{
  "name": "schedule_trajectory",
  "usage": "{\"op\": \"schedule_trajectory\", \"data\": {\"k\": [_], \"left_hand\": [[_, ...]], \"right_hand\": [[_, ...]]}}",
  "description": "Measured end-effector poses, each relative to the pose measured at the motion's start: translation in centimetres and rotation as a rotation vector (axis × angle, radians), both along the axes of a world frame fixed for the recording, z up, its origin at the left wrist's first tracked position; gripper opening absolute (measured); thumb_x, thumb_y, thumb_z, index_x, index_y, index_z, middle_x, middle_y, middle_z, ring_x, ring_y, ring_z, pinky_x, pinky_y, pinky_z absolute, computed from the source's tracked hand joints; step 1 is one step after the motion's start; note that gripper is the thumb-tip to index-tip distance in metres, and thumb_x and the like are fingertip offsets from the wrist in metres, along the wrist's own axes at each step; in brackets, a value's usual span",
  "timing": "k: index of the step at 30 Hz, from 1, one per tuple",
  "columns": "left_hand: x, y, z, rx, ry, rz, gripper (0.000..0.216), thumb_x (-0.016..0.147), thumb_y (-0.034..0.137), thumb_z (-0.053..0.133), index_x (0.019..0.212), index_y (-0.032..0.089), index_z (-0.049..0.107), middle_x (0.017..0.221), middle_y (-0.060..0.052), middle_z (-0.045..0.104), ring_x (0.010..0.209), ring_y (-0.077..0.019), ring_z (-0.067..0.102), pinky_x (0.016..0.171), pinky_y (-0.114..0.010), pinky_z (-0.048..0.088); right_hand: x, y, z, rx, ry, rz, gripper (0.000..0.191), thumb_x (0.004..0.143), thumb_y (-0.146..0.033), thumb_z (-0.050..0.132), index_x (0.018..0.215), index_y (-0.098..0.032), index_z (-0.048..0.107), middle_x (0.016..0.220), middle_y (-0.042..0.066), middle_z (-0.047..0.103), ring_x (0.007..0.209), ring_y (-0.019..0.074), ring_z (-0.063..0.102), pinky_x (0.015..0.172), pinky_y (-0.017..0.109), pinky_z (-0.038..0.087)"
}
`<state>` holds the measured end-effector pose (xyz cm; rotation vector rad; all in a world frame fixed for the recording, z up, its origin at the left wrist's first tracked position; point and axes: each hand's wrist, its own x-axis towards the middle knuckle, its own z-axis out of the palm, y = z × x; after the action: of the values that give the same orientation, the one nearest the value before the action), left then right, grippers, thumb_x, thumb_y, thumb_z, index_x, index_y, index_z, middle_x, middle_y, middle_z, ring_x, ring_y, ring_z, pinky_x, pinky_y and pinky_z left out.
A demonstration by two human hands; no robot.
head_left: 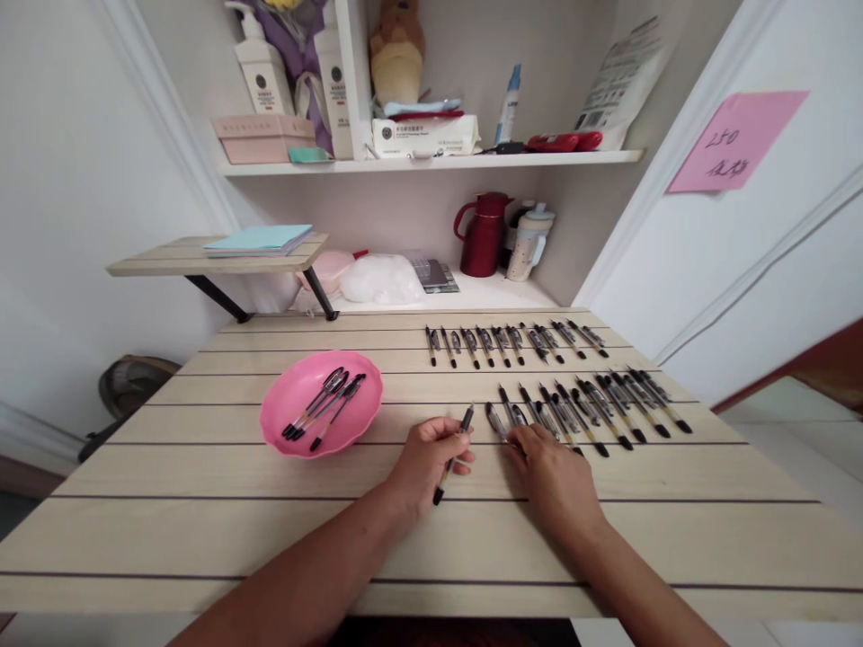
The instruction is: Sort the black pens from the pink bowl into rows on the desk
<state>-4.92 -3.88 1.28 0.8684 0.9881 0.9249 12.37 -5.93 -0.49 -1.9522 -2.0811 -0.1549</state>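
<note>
Forearms: both enter from the bottom edge and meet at mid-frame over the slatted wooden table [202, 526].
Pink bowl [280, 400]: left of centre on the table, well apart from both hands; several black-capped pens [325, 404] lie in it, fanned together and slanting the same way.
Left hand [428, 460]: just left of centre, fingers curled shut around a single pen.
Held pen [466, 420]: pinched near its middle and tilted, its upper end pointing to the upper right and its lower end sticking out below the fingers, just above the table; it has a slim clear barrel with black ends.
Right hand [551, 474]: just right of centre, palm down and uncurled, fingertips on the left end of the near row.
Near row of pens [600, 406]: side by side, running right.
Far row of pens [512, 343]: parallel, higher in the frame.
</note>
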Motion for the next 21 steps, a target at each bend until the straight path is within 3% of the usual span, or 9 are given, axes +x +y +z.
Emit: {"op": "schedule_trajectory", "data": {"k": [3, 8, 14, 21], "left_hand": [[0.0, 0.5, 0.2, 0.081, 0.147, 0.039, 0.022, 0.059, 0.027, 0.067, 0.075, 0.012, 0.065, 0.059, 0.001, 0.054, 0.051, -0.0060, 0.046, 0.048, -0.018, 0.034], [1.0, 2.0, -0.3, 0.192, 0.484, -0.053, 0.017, 0.066, 0.029, 0.058, 0.073, 0.014, 0.062, 0.048, 0.004, 0.049, 0.040, -0.0064, 0.041, 0.042, -0.018, 0.033], [3.6, 5.1, -0.6, 0.354, 0.822, -0.044, 0.026, 0.063, 0.022, 0.060, 0.087, 0.015, 0.062, 0.065, -0.003, 0.062, 0.062, -0.0150, 0.057, 0.059, -0.024, 0.040], [5.3, 6.5, -0.8, 0.495, 1.051, -0.059, 0.031, 0.065, 0.026, 0.059, 0.094, 0.016, 0.060, 0.084, -0.009, 0.065, 0.085, -0.0220, 0.057, 0.074, -0.028, 0.038]], "right_hand": [[0.5, -1.3, 0.2, 0.018, 0.015, 0.001, 0.016, 0.084, -0.026, 0.042, 0.080, -0.021, 0.057, 0.078, 0.003, 0.061, 0.060, 0.0137, 0.056, 0.048, 0.025, 0.028], [1.1, -3.7, -0.1, -0.006, 0.057, 0.020, 0.019, 0.085, -0.030, 0.040, 0.077, -0.023, 0.056, 0.077, 0.000, 0.060, 0.058, 0.0134, 0.056, 0.049, 0.025, 0.029], [1.0, -4.7, -1.2, 0.023, 0.117, 0.045, 0.021, 0.087, -0.029, 0.036, 0.076, -0.022, 0.053, 0.076, 0.000, 0.059, 0.058, 0.0132, 0.056, 0.049, 0.025, 0.029], [1.2, -4.6, -1.5, 0.073, 0.168, 0.070, 0.021, 0.086, -0.028, 0.036, 0.075, -0.022, 0.053, 0.074, 0.000, 0.059, 0.056, 0.0128, 0.056, 0.049, 0.025, 0.030]]}}
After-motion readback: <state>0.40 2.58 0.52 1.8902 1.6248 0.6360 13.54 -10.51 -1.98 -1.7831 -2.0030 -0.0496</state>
